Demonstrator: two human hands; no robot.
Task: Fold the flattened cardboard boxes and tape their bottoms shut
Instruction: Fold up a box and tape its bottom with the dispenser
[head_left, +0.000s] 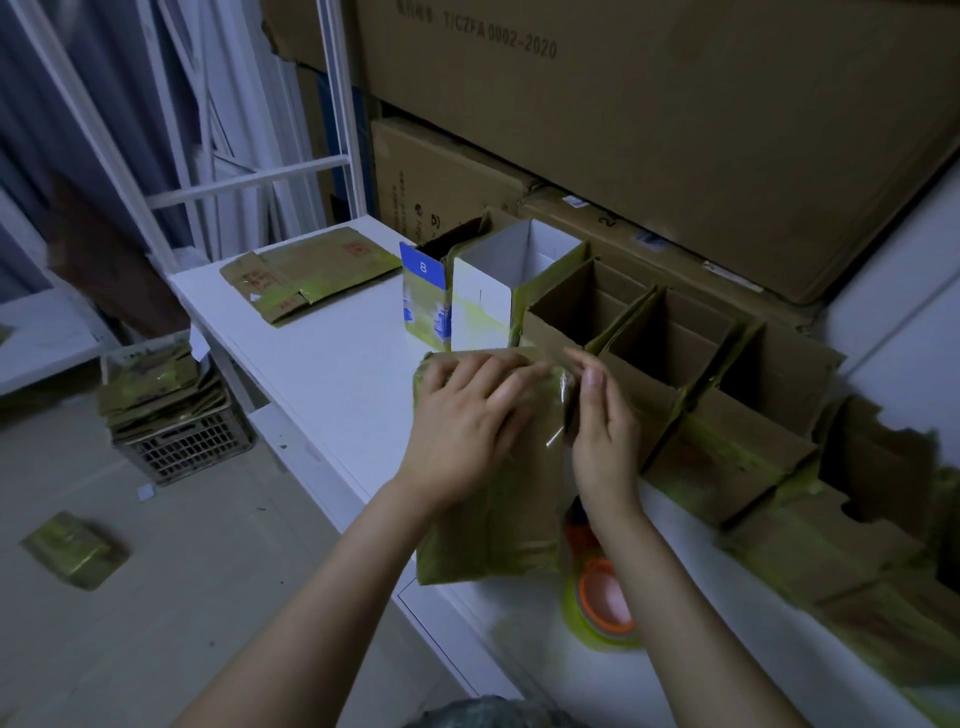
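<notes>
nearest, the tape roll (597, 626) with its orange core lies on the white table (337, 374), partly hidden under the right forearm. just beyond it the cardboard box (493, 509) in hand stands at the table's near edge, closed end up. the left hand (467, 415) lies flat on that end with fingers spread, pressing it down and gripping nothing. the right hand (605, 421) is at the box's upper right edge, where a glossy strip of clear tape (558, 410) runs over the corner. its fingers are fairly straight, and i cannot tell whether it pinches the tape or only smooths it. this looks like the taping step, nearly done for this box. the risks are these: if the left hand lifts early the flaps could spring apart and wrinkle the strip; a slack pull could leave the tape crooked or stuck to itself; the box sits close to the edge and a hard press could tip it off; the forearm could knock the roll. farther right, folded boxes (675, 353) stand open in a row, with a white box (493, 291) and a blue carton (423, 291) behind. flattened boxes (306, 275) wait at the table's far end, more in a crate (182, 441) on the floor, and large cartons (675, 130) are stacked at the back.
</notes>
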